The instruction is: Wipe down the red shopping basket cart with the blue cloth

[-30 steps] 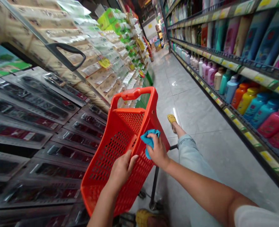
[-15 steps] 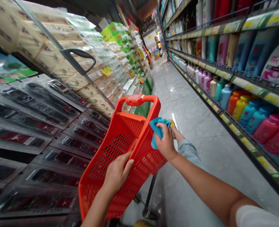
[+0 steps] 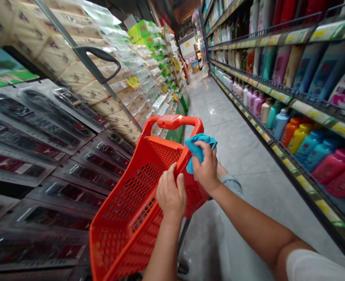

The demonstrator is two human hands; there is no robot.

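Note:
An orange-red plastic shopping cart [image 3: 125, 207] with perforated walls stands tilted across the middle of the view. My right hand [image 3: 205, 166] is closed on a blue cloth [image 3: 197, 148], pressed against the near side of the cart's handle frame. Beside it, my left hand [image 3: 170, 191] lies over the cart's side rim, fingers on the inner side and thumb apart from them; the fingertips are partly hidden. The raised handle bar [image 3: 170, 121] is at the cart's far end. Inside, the basket holds nothing that I can see.
On the left hang packaged goods [image 3: 58, 218], close to the cart. Stacked tissue packs [image 3: 102, 99] rise behind them, crossed by a grey pole with a loop handle [image 3: 98, 64]. Shelves of bottles [image 3: 292, 134] line the right. A tiled aisle floor [image 3: 219, 105] runs between.
My left hand has slid along the cart rim, up and to the right, closer to my right hand. My right hand and the blue cloth have shifted slightly upward along the frame.

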